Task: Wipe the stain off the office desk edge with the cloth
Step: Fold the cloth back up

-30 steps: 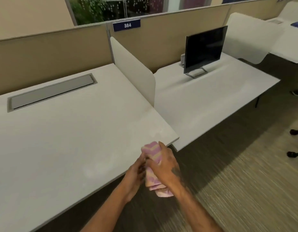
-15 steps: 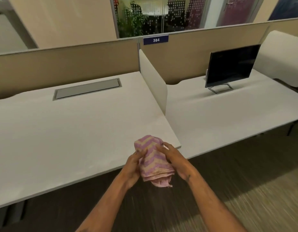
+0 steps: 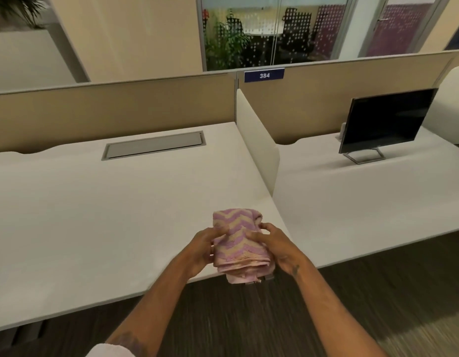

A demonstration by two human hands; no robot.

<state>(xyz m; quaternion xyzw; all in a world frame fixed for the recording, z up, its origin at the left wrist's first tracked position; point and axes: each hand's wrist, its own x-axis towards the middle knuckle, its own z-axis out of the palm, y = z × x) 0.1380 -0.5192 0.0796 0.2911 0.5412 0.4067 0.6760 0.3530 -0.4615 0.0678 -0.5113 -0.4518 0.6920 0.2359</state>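
A folded cloth (image 3: 238, 243) with pink and tan zigzag stripes is held between both hands above the front right corner of the white desk (image 3: 94, 228). My left hand (image 3: 204, 249) grips its left side and my right hand (image 3: 273, 243) grips its right side. The cloth's lower folds hang just past the desk's front edge (image 3: 158, 289). I cannot make out a stain on the edge.
A white divider panel (image 3: 256, 140) separates this desk from the neighbouring desk (image 3: 365, 202), which carries a dark monitor (image 3: 385, 122). A grey cable hatch (image 3: 155, 148) sits at the back of the desk. Beige partitions (image 3: 107, 112) run behind. Dark carpet (image 3: 249, 318) lies below.
The view has swung left and up to face the desk squarely. Both hands have carried the cloth forward and up, over the desk corner, and the right hand shifted from covering it to holding its side.
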